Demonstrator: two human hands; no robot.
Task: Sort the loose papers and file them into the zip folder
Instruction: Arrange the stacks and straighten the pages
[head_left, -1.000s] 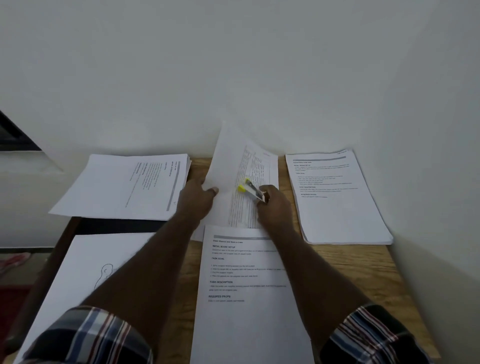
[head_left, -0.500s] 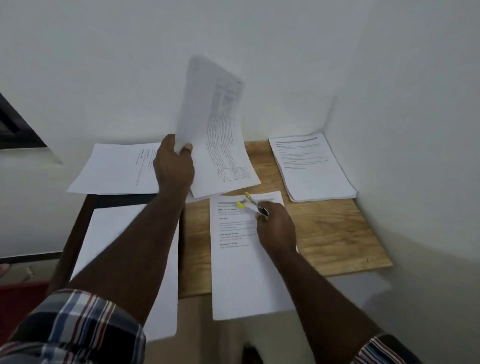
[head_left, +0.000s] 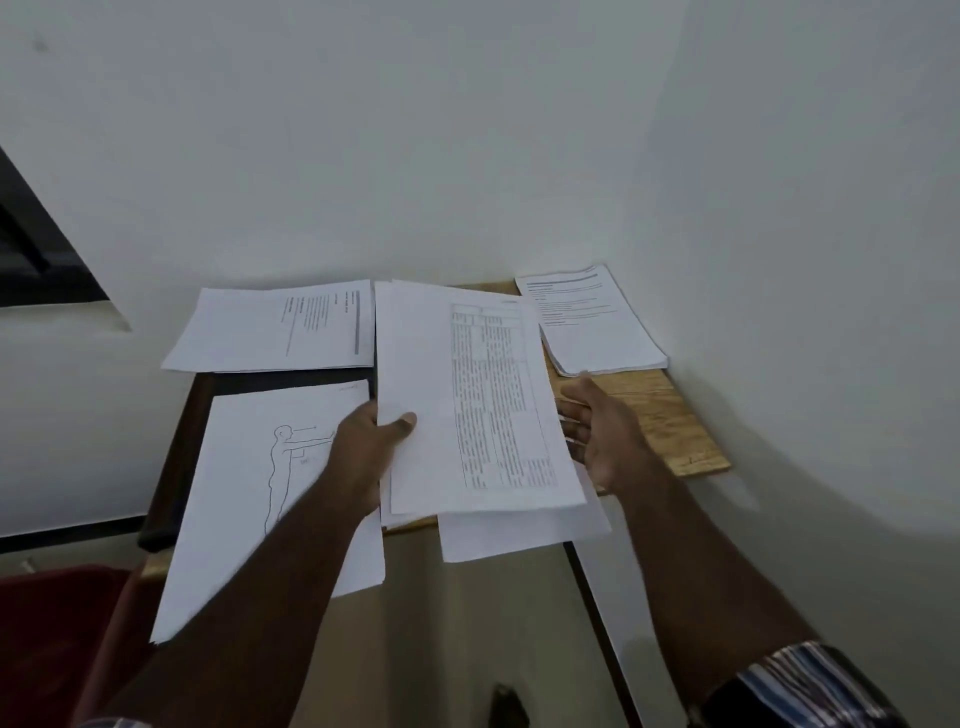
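Printed table sheets (head_left: 467, 395), lifted above scattered paper piles (head_left: 280, 327)

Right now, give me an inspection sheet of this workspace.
Surface: wooden table set in a wall corner, mostly covered by paper.
Job's things: table-printed sheets held up over the middle; text pile back left; figure drawing front left, overhanging the edge; stapled-looking stack back right; zip folder not seen.
Clutter: nothing seen.
Hands: left hand grips the held sheets' left edge; right hand open beside their right edge, holding nothing.
Cables: nothing seen.
Surroundings: white walls, dark window frame left, red object below.
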